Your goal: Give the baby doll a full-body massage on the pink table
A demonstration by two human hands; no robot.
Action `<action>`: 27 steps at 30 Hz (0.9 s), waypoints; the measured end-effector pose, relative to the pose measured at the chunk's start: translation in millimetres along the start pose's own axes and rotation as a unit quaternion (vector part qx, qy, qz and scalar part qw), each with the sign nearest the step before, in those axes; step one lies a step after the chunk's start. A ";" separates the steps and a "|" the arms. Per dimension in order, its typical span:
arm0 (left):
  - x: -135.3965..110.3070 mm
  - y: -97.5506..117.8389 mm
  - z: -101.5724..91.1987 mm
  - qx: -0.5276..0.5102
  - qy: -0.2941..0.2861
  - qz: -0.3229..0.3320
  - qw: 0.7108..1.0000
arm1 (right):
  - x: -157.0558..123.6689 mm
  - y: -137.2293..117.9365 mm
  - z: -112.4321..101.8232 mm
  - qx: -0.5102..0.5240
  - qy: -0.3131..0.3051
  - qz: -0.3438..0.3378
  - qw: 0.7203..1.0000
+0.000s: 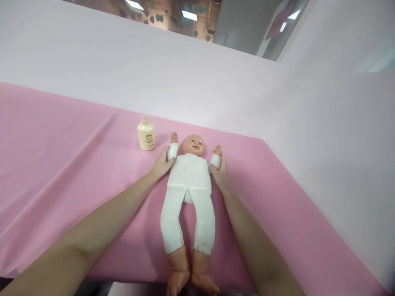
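Note:
A baby doll (189, 176) in a white suit lies on its back on the pink sheet (77, 164), head towards the far wall and bare feet towards me. My left hand (162, 164) is closed round the doll's raised arm on the left. My right hand (219, 172) grips the doll's other arm on the right. Both doll arms point up beside the head.
A small cream bottle (146, 135) stands upright on the sheet just left of the doll's head. Pale pink walls close off the back and the right side. The sheet's near edge runs along the bottom of the view.

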State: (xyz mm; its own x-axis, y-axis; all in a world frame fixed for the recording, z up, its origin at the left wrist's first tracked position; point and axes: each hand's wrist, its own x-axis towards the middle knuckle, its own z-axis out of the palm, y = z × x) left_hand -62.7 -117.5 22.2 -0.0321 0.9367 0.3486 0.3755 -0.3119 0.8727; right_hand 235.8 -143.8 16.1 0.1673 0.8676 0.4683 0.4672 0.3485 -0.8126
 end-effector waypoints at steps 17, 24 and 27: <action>-11.7 21.0 -0.4 0.038 -0.099 0.163 0.981 | -15.3 -33.1 3.2 -0.092 -0.088 -0.181 0.975; -0.1 -1.9 1.6 -0.104 0.047 0.030 0.993 | -5.4 -12.2 -3.9 0.042 0.019 -0.022 0.999; 10.4 -13.0 -2.8 -0.182 0.117 -0.034 0.976 | 2.9 -2.3 -16.7 0.080 0.072 0.018 0.994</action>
State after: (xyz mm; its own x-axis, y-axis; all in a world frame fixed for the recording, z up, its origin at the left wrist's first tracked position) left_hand -70.5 -104.1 15.4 -0.2715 0.9091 0.3160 0.0124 -0.3250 0.9456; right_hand 249.7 -147.9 25.2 0.3093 0.8248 0.4734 0.3174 0.3797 -0.8690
